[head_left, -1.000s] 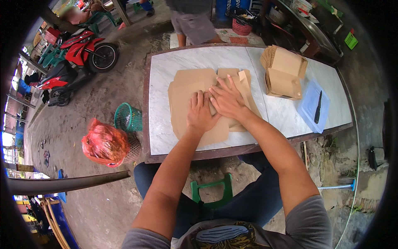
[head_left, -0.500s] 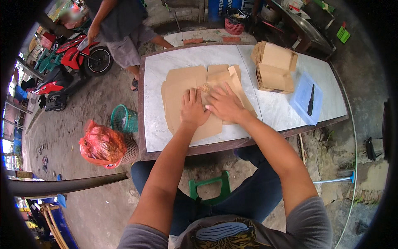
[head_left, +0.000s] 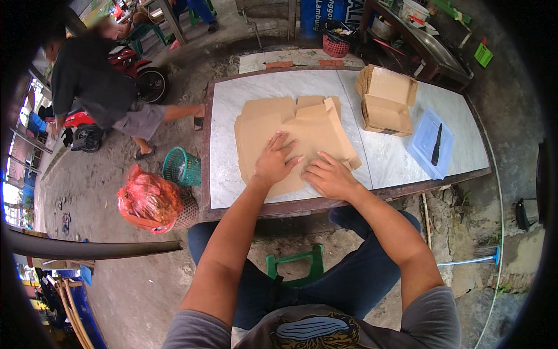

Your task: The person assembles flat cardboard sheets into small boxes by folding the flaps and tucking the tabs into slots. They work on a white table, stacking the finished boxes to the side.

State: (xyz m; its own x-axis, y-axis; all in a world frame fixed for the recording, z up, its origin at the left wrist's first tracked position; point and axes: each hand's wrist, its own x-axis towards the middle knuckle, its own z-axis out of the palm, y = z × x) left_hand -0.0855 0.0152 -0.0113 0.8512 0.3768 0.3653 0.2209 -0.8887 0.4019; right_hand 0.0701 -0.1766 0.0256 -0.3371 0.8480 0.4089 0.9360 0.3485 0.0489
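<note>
A flat brown cardboard box blank [head_left: 311, 125] lies on the white marbled table [head_left: 226, 195], over more flat brown cardboard. My left hand [head_left: 277, 161] rests on the cardboard with its fingers spread, palm down. Close beside it, my right hand [head_left: 332, 177] is at the near right part of the blank, its fingers bent and drawn together on the cardboard. Its fingertips are partly hidden. Along the blank's right side a narrow flap stands up. To the right are brown folded boxes [head_left: 388, 96], stacked with the top one open.
A black knife [head_left: 437, 145] lies on a blue plastic container lid [head_left: 423, 154] at the right. Left of the table stand a green basket [head_left: 181, 166] and a red plastic bag [head_left: 148, 200], full. A person in dark clothes [head_left: 96, 81] is beside a red motorbike [head_left: 152, 84].
My right hand has moved toward me, from flat and spread to bent fingers at the near side. My left hand has shifted slightly. The other person has moved left and bent down.
</note>
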